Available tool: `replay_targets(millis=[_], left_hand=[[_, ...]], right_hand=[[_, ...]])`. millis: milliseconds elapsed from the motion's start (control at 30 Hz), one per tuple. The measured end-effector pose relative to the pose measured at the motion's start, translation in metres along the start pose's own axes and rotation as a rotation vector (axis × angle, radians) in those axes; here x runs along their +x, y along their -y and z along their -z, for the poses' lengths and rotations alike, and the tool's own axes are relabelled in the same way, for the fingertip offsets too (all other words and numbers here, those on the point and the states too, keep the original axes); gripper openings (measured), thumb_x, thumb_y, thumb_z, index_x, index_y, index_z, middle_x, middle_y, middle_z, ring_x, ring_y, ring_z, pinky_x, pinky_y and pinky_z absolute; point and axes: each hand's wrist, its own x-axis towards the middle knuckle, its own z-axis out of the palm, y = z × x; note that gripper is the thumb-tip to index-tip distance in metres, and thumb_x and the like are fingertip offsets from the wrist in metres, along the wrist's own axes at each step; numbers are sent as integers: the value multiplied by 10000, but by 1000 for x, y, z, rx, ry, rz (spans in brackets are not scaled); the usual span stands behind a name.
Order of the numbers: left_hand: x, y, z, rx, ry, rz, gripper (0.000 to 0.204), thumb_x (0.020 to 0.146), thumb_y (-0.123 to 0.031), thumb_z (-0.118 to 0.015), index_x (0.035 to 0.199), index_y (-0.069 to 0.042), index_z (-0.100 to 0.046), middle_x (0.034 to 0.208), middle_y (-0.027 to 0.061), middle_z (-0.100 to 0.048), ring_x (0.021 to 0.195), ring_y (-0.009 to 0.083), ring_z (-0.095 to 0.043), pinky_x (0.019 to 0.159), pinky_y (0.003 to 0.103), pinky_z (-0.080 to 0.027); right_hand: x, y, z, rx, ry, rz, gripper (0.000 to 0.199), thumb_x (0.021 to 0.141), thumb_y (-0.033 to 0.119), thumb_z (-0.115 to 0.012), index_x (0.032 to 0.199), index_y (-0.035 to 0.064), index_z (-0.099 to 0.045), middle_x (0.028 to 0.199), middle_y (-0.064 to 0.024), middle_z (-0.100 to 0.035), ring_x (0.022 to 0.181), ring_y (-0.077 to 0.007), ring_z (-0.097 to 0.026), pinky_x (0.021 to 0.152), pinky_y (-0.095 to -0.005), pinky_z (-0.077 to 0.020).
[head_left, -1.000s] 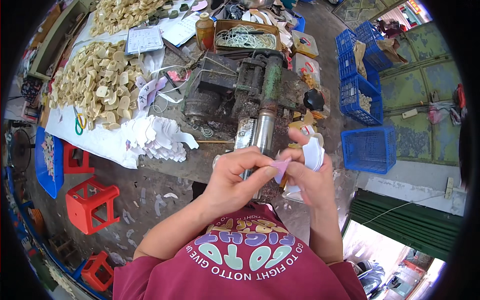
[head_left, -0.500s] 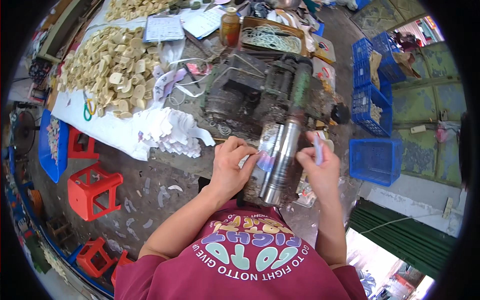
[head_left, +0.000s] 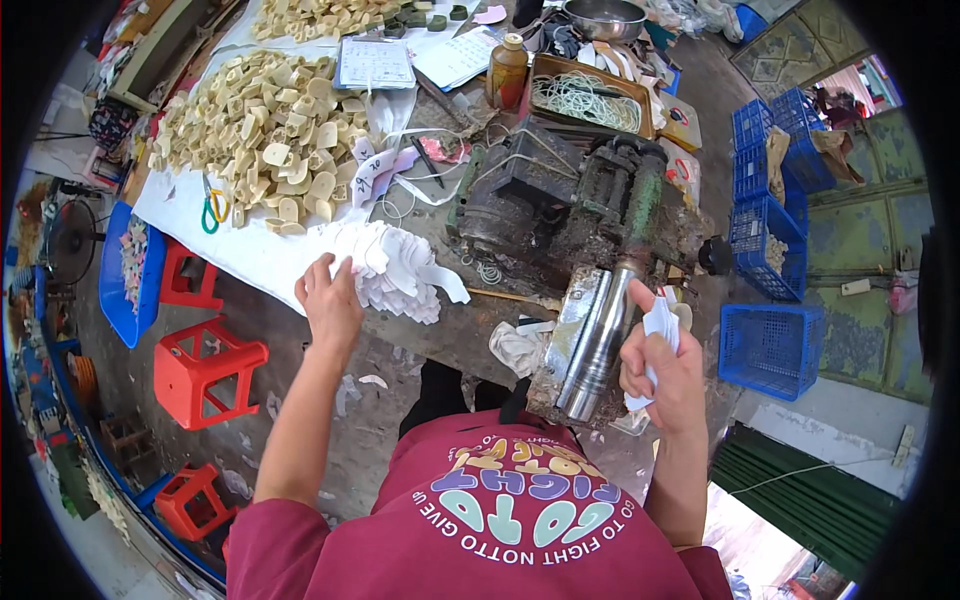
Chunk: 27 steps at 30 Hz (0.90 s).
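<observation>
Fingers (head_left: 320,285) of the left hand (head_left: 330,305) are spread over white cut pieces (head_left: 395,270) at ten o'clock for a pick; white pieces (head_left: 660,325) are pinched by the right hand (head_left: 665,370), ready beside the rollers (head_left: 595,340).

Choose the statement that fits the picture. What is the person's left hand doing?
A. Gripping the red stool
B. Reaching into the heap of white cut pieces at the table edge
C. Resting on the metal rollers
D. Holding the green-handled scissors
B: the left hand has its fingers on the heap of white cut pieces at the table edge, while the right hand holds white pieces beside the metal rollers.
</observation>
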Motion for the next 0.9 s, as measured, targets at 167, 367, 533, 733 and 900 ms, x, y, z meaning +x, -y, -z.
replay_targets(millis=[167,367,533,733,900], left_hand=[[13,-133,70,-1087,316,177,168,777,-83,-693,930,-14,-692,946,115,-636,937,218,-594,840,354,-450],[22,-200,118,-1743,872,320,102,858,-78,-665,912,7,-681,847,33,-649,805,83,-591,729,241,-471],[10,-211,115,-1974,899,358,69,866,-34,-640,915,14,-654,852,34,-644,786,65,-581,684,218,-462],[4,-219,100,-1991,395,245,67,843,52,-588,872,17,-637,907,76,-620,829,115,-577,740,260,-452],[3,-237,98,-1852,536,70,63,861,18,-598,901,5,-645,941,104,-637,846,132,-588,761,277,-454]], right_hand=[[-2,-3,-25,-530,38,87,669,843,92,-650,1434,3,-349,778,-5,-565,652,-77,-536,631,-223,-454],[-13,5,-45,-588,220,109,694,831,84,-681,1443,44,-356,880,-46,-622,781,-102,-574,762,-260,-478],[-17,0,-24,49,392,-45,697,814,66,-711,1431,30,-388,798,47,-563,667,-16,-497,619,-193,-425],[-3,-3,38,-359,-417,109,539,794,65,-691,1298,-24,-521,773,13,-641,552,-12,-505,492,-168,-402],[-23,-1,13,-87,-44,106,634,787,110,-735,1350,-3,-466,1023,-108,-692,670,-47,-630,521,-169,-458]])
